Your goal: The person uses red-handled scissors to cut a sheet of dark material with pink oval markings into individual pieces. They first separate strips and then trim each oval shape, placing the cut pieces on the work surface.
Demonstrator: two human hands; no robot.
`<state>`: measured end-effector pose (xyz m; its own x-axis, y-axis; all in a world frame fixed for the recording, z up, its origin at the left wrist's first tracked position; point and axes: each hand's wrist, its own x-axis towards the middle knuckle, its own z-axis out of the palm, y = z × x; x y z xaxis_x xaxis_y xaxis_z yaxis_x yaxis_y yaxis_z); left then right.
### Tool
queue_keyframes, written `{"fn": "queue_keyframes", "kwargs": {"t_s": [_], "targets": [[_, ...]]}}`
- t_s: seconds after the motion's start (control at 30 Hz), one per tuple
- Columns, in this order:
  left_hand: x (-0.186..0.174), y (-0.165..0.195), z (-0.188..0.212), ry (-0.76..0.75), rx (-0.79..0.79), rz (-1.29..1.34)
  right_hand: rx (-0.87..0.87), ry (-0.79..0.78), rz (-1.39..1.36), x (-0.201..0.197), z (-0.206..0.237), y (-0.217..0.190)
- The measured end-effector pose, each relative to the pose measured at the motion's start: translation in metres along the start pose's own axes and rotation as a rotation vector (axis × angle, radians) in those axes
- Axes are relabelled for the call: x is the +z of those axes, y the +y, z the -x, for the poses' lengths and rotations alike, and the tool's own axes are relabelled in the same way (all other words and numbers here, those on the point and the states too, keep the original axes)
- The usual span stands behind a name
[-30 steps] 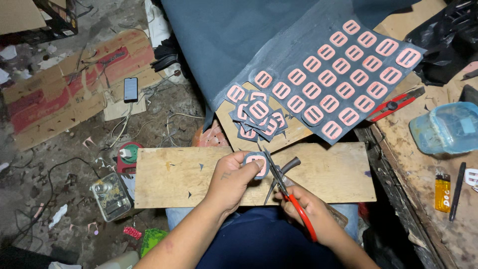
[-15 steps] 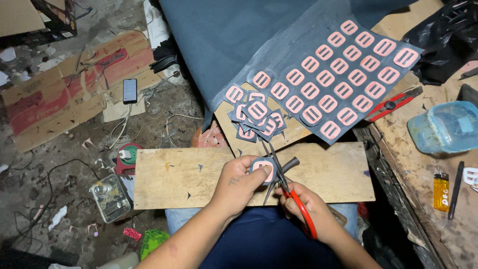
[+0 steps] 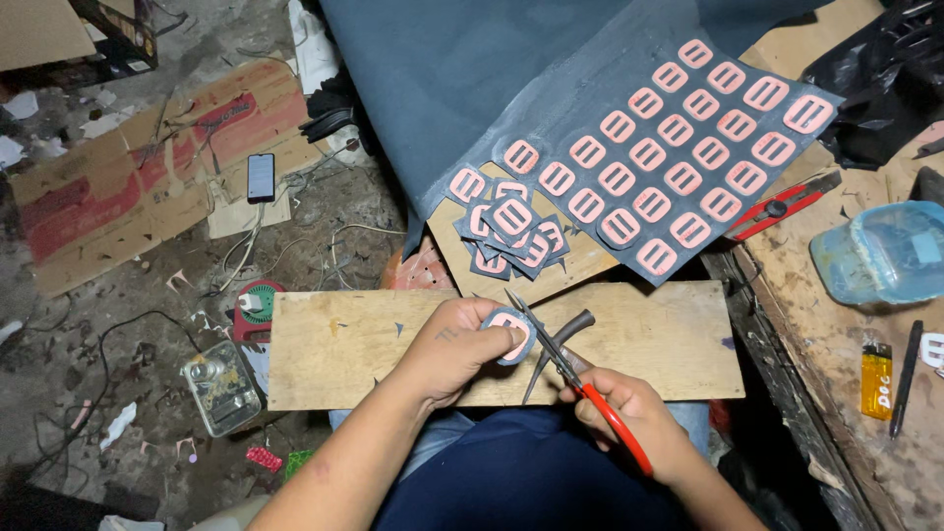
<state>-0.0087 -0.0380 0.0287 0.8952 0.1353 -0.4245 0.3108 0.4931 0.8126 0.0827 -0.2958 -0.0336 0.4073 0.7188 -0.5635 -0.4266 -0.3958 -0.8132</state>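
My left hand pinches a small dark patch with a pink slotted rectangle over a wooden board on my lap. My right hand grips red-handled scissors, whose blades are spread against the patch's right edge. A dark awl-like tool lies on the board under the scissors. Beyond the board sits a pile of cut patches, and a dark sheet carries rows of the same pink shapes.
A red utility knife, a blue plastic tub, a yellow lighter and a black pen lie on the bench at right. At left the floor holds a phone, cardboard, cables and a small metal box.
The patch has turned in my left hand and slid slightly right. The scissor blades have shifted along its edge.
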Motion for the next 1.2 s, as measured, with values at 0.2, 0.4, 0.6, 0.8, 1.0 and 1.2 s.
{"fn": "queue_keyframes", "kwargs": {"t_s": [0.2, 0.4, 0.6, 0.8, 1.0, 1.2], "targets": [[-0.005, 0.003, 0.001, -0.042, -0.040, -0.096, 0.073, 0.003, 0.007, -0.006, 0.006, -0.005], [-0.008, 0.003, 0.000, -0.085, -0.034, -0.203, 0.143, 0.050, 0.071, -0.015, 0.013, 0.001], [-0.004, -0.001, -0.008, -0.074, -0.013, -0.205, -0.183, -0.013, -0.118, -0.017, 0.009, 0.020], [0.019, -0.005, -0.048, 0.010, 0.163, -0.366, -0.367, 0.162, -0.334, -0.009, 0.018, 0.014], [0.042, 0.018, -0.104, 0.121, 0.458, -0.407, -0.378, 0.255, -0.381, 0.000, 0.021, 0.006], [0.051, -0.002, -0.074, -0.115, 0.137, -0.170, -0.471, -0.007, -0.357, 0.004, 0.027, 0.005]]}}
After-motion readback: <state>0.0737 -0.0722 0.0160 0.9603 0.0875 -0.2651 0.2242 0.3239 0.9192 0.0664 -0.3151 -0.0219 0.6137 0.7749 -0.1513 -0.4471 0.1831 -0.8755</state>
